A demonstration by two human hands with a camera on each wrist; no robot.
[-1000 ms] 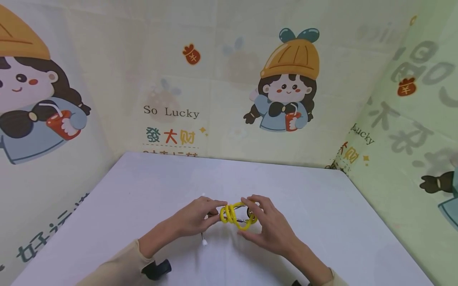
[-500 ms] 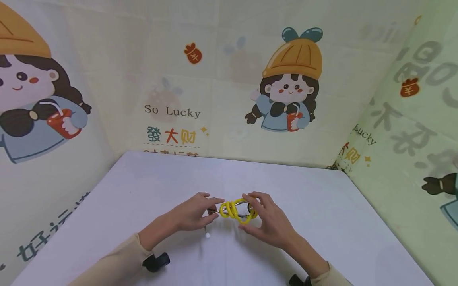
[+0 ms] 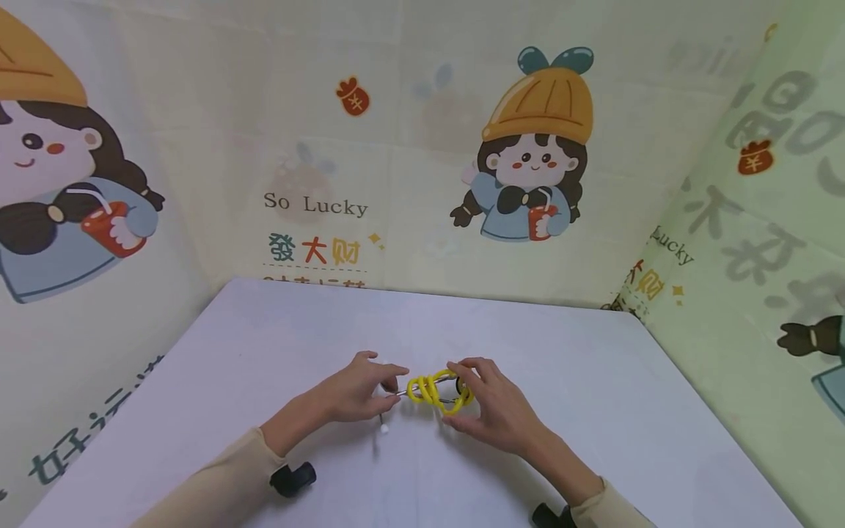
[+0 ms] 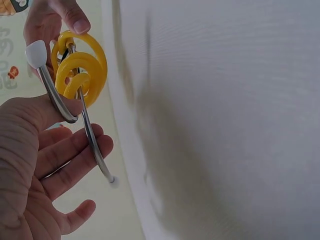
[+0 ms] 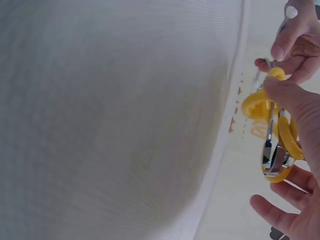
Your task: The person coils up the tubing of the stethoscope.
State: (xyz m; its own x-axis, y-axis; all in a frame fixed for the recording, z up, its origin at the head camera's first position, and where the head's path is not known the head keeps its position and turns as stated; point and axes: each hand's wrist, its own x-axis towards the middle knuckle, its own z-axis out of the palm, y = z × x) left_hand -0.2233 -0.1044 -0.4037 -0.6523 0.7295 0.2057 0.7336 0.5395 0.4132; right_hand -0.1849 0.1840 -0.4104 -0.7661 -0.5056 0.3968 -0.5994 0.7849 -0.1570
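A stethoscope with yellow tubing (image 3: 430, 390) wound into a loose coil is held above the table between both hands. On the left, my left hand (image 3: 353, 390) grips its metal ear tubes (image 4: 91, 136), thumb across the bend and fingers against the other tube. One white ear tip (image 4: 36, 54) points back over that thumb. My right hand (image 3: 500, 412) holds the coil's right end, thumb on the tubing and fingers around the far side. The silver and black chest piece (image 5: 276, 159) sits within the loops, partly covered by tubing.
A white-covered table (image 3: 317, 330) spreads beneath the hands. Cartoon-printed cloth walls (image 3: 403, 161) rise at its back and sides. A black wrist camera (image 3: 293, 479) sits by the left sleeve, another (image 3: 553, 515) by the right.
My left hand has shifted slightly left and farther from me, its index fingertip drawing back from the yellow coil. The ear tip beneath it rises a little in view. My right hand barely moves.
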